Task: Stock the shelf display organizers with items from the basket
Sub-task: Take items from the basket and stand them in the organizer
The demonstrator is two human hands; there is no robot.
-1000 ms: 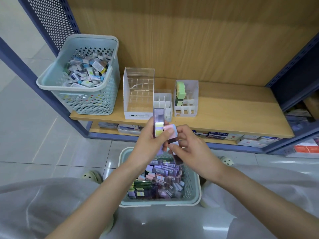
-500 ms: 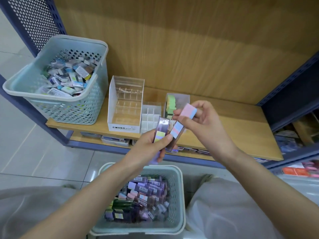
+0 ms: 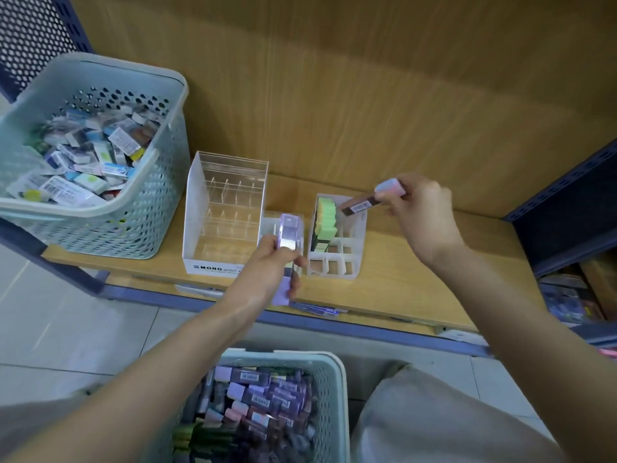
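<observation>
Your left hand (image 3: 267, 272) grips a purple pack (image 3: 288, 233); at its two o'clock, your right hand (image 3: 422, 222) pinches a pink-capped pack (image 3: 360, 206) over the divided organizer (image 3: 334, 275).

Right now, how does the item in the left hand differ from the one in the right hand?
The left hand grips a lilac item; the right hand holds a brown item with a pink cap. The lilac item points toward the middle organizer; the brown item slants, its end down over the right organizer beside the green stock. Both are slim sticks like those in the floor basket.
</observation>
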